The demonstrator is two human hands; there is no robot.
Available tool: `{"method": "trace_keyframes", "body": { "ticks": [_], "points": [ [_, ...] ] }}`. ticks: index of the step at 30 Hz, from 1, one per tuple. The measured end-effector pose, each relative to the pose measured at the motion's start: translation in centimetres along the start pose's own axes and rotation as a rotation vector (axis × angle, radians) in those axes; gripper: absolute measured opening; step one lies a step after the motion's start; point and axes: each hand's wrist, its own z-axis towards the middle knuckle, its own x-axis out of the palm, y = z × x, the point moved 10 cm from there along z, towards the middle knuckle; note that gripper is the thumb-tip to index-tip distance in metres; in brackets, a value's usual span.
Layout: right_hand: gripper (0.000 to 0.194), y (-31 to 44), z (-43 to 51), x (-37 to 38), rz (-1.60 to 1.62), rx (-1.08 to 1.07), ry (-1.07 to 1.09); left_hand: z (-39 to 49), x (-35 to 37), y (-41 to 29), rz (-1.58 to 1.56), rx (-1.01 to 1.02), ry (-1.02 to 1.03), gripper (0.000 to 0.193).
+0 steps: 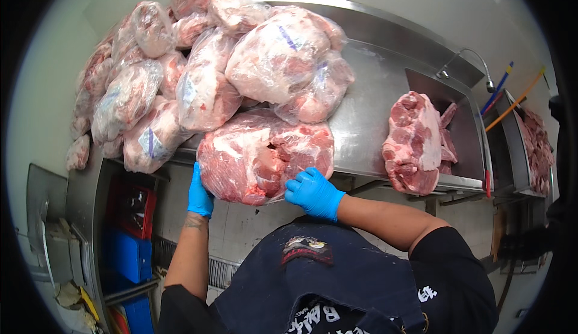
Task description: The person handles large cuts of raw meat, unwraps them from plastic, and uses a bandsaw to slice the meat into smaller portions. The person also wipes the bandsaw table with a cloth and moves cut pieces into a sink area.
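Note:
A large raw cut of meat [244,158] in clear plastic wrap is at the steel counter's front edge, partly overhanging it. My left hand [198,194], in a blue glove, holds its left side; some fingers are hidden against the meat. With fingers curled, my right hand [314,194], also blue-gloved, grips the clear plastic wrap [275,201] at the front right of this cut. A dark gap shows between lobes of the meat. Behind it, several more wrapped meat cuts [280,58] are piled up, some with labels.
An unwrapped slab of meat [413,144] rests at the edge of the steel sink [469,153], with meat pieces [447,144] inside. A faucet [478,63] arches behind. Farther right, a metal bin [517,140] holds meat. Red [146,212] and blue crates [128,252] sit below left.

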Motion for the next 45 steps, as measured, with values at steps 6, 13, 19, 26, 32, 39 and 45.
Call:
{"method": "trace_keyframes", "body": {
  "ticks": [6,13,19,26,32,39,45],
  "points": [
    [0.019,-0.8,0.8,0.8,0.083,0.054,0.122,-8.2,15.6,-10.5,1.476,0.850,0.478,0.046],
    [0.015,-1.3,0.7,1.7,0.030,0.005,0.249,-12.2,23.9,-5.4,1.780,0.846,0.876,0.026],
    [0.011,-0.2,-0.9,0.2,-0.029,-0.089,0.077,-13.7,24.0,-3.1,1.765,0.919,0.972,0.024],
    [0.005,-2.1,-1.6,1.2,0.018,-0.023,0.128,-12.0,24.1,-5.4,1.654,1.142,0.818,0.034],
    [0.008,-3.4,-2.4,1.1,-0.015,0.066,0.150,-8.4,21.7,-7.9,1.746,0.783,0.949,0.028],
    [0.007,-4.4,-3.5,4.1,-0.113,0.252,0.448,-7.6,20.1,-9.0,1.870,0.857,0.927,0.020],
    [0.017,-5.9,-7.2,10.0,0.040,0.340,0.610,-9.1,20.5,-9.6,1.741,1.086,0.943,0.016]
  ]
}}
